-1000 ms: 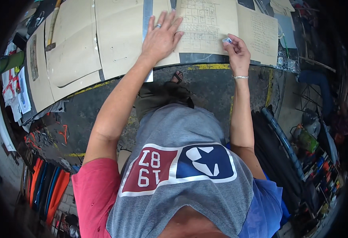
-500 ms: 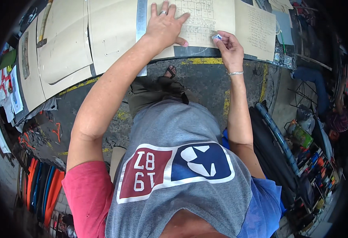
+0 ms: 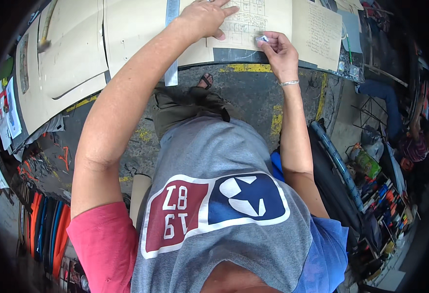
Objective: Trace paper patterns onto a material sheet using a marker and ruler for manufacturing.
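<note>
My left hand (image 3: 203, 20) lies with its fingers spread on a large tan paper sheet (image 3: 278, 14) that bears pencilled grids and writing. The upper frame edge cuts off some of its fingertips. Between the thumb and fingers of my right hand (image 3: 283, 54) is a small white-and-blue block (image 3: 262, 39), eraser-like in shape, held just over the sheet's lower part. A long metal ruler (image 3: 171, 75) lies left of the sheet, its near end sticking out past the table edge, partly behind my left forearm.
A second tan sheet with handwriting (image 3: 317, 36) adjoins on the right, near a green pencil (image 3: 349, 49). Large tan card pieces (image 3: 72, 49) cover the left, with a hammer-like tool (image 3: 44, 44) on them. Rolled material (image 3: 339, 163) stands at right; another person's leg (image 3: 390, 105) shows beyond.
My left hand has slid up, toward the far side of the sheet. My right hand has shifted slightly left and up with the block. The whole view has moved a little.
</note>
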A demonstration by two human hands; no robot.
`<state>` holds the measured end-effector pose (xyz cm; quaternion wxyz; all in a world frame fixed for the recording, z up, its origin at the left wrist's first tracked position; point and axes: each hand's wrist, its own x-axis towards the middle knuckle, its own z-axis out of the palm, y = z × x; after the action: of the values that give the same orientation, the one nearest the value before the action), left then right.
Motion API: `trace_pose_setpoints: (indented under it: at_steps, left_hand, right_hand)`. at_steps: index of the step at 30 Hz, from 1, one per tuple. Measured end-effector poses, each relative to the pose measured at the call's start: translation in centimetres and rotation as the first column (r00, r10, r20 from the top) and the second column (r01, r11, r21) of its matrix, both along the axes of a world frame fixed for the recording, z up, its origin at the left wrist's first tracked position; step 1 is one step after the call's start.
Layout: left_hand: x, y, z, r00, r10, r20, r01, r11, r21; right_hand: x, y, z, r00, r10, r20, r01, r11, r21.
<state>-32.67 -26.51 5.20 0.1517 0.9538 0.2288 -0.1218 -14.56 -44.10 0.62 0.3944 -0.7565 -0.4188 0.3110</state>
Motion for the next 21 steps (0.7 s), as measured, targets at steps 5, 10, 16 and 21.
trace_pose_setpoints:
  at_steps: [5, 10, 16, 21]
  left_hand:
    - [0.2, 0.3, 0.7, 0.994, -0.043, -0.102, 0.042, 0.999, -0.012]
    - [0.0, 1.0, 0.0, 0.987, -0.104, -0.123, 0.102, 0.995, -0.023]
    - [-1.9, 1.7, -2.4, 0.942, -0.184, 0.282, 0.184, 0.983, 0.026]
    - [-2.7, 2.0, -2.3, 0.967, -0.121, 0.224, 0.132, 0.991, -0.037]
  right_hand:
    - [0.3, -0.1, 0.4, 1.0, -0.01, -0.029, 0.011, 1.0, 0.029]
    - [0.7, -0.6, -0.2, 1.0, -0.002, -0.025, 0.002, 1.0, 0.01]
    - [1.2, -1.1, -1.0, 0.999, -0.011, -0.052, 0.016, 0.996, 0.088]
    - [1.1, -1.3, -1.0, 1.0, -0.006, -0.017, 0.008, 0.996, 0.094]
